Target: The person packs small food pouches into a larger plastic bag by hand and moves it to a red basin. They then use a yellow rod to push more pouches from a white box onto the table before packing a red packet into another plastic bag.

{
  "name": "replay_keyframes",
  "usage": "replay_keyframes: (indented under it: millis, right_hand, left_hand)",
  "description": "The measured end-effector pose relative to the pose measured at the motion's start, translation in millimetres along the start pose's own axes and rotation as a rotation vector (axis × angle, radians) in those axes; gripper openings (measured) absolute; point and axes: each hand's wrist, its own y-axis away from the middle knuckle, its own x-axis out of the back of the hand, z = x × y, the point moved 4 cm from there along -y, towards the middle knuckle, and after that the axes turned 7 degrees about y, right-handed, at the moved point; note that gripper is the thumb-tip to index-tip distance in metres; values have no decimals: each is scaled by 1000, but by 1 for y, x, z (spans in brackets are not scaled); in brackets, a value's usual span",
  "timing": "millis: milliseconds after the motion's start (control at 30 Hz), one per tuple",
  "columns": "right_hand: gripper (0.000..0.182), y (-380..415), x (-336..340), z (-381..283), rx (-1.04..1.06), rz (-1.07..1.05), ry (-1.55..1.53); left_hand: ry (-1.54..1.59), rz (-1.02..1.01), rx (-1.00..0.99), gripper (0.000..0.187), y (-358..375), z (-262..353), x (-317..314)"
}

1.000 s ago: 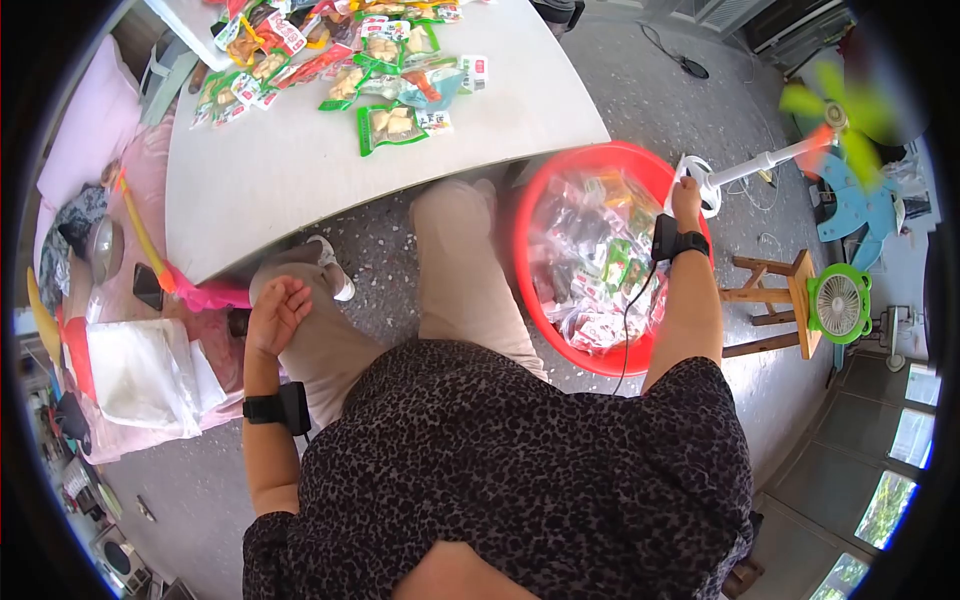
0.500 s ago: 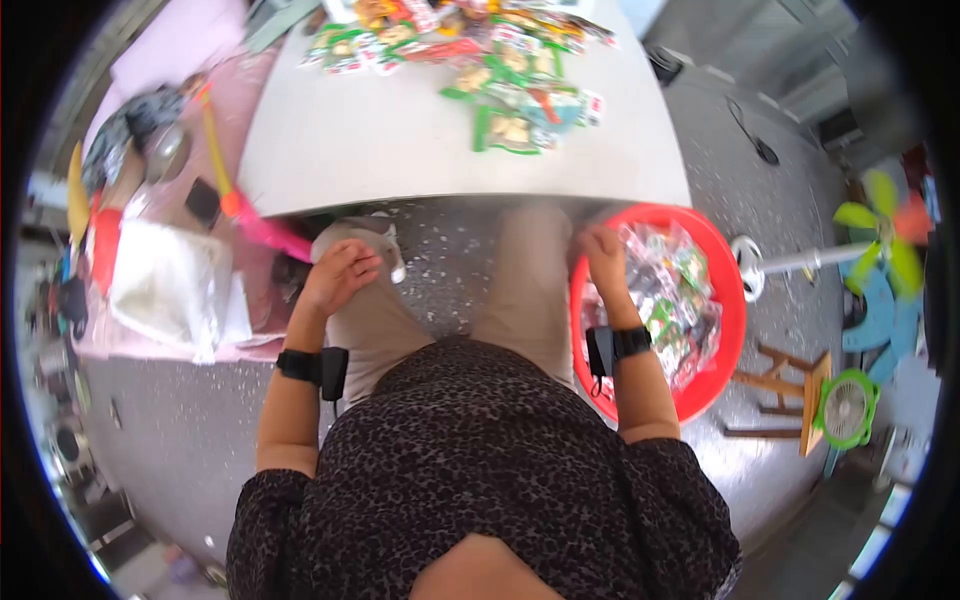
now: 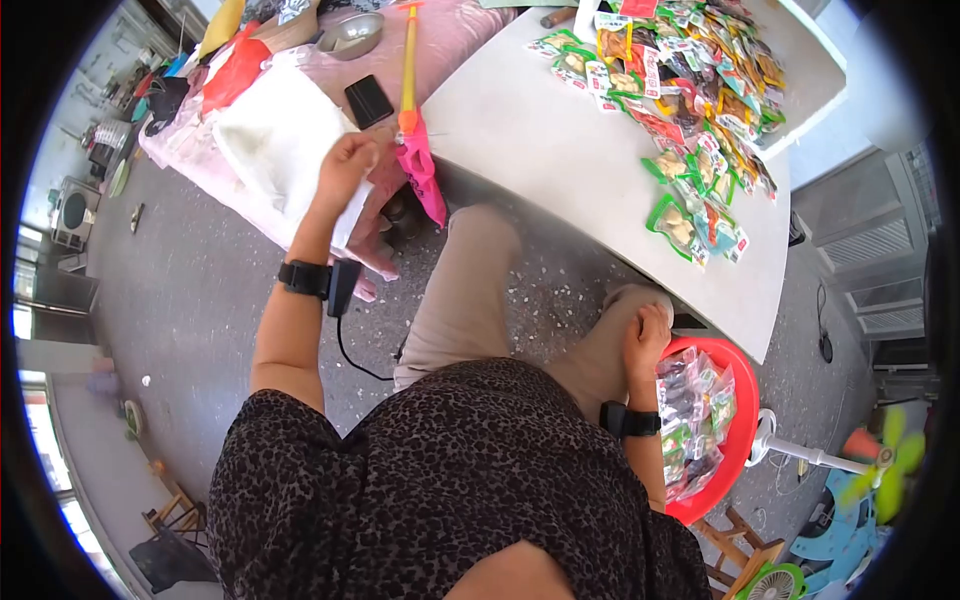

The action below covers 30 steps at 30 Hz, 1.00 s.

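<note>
My left hand (image 3: 347, 170) is raised at the right edge of a white plastic sheet or bag (image 3: 275, 140) on the pink-covered table. Its fingers are curled in, and what they hold, if anything, is hidden. Just right of it, a yellow stick with a pink plastic end (image 3: 420, 170) hangs past the table edge. My right hand (image 3: 648, 340) rests by my right knee, fingers loosely bent, nothing visible in it. Beside that wrist stands a red basin (image 3: 742, 400) full of small clear packets (image 3: 700, 410).
Many colourful snack packets (image 3: 690, 90) lie on the white table (image 3: 540, 130), some in a white tray (image 3: 815, 115). A black phone (image 3: 369, 101) and a metal bowl (image 3: 352, 36) sit on the pink cloth (image 3: 440, 45). A fan (image 3: 885, 460) stands at right.
My view and body have turned left. My left hand has moved over to the white plastic and its fingers have closed in. My right hand has come from above the basin to my knee.
</note>
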Motion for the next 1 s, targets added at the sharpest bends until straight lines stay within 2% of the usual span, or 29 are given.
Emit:
replay_keyframes:
  millis: [67, 133, 200, 233, 333, 367, 467, 667, 700, 800, 833, 933, 1000]
  right_hand:
    - [18, -1, 0, -1, -6, -18, 20]
    - [18, 0, 0, 1, -3, -7, 21]
    - [17, 0, -1, 0, -8, -7, 24]
    - [17, -1, 0, 0, -14, -13, 27]
    - [17, -1, -1, 0, -22, -12, 32]
    - [17, 1, -1, 0, -23, -12, 32]
    - [16, 0, 0, -1, -18, -20, 55]
    - [15, -2, -1, 0, -21, -30, 49]
    - [15, -2, 0, 0, -22, -28, 49]
    - [16, -2, 0, -1, -29, -18, 17]
    - [16, -1, -1, 1, -35, -14, -15]
    - [17, -5, 5, -5, -57, 18, -131]
    - [16, -12, 9, -20, -49, 56, -228]
  left_hand:
    - [-445, 301, -160, 29, -20, -7, 47]
    - [-684, 446, -115, 37, -41, -39, 91]
    - [-907, 433, -8, 40, -46, -92, 121]
    - [-1018, 424, 46, 42, -46, -100, 126]
    - [-848, 240, 285, 44, -40, -110, 130]
    - [-771, 231, 329, 40, -38, -108, 129]
    - [-862, 243, 244, 35, -37, -108, 134]
    - [-756, 452, 195, 28, -37, -78, 139]
    - [-767, 478, 81, 24, -30, -57, 128]
    - [-162, 312, 16, 19, -27, -42, 110]
    - [120, 285, 27, 14, -11, -11, 84]
    - [783, -300, -46, 12, 2, 23, 33]
    - [895, -288, 111, 13, 20, 43, -8]
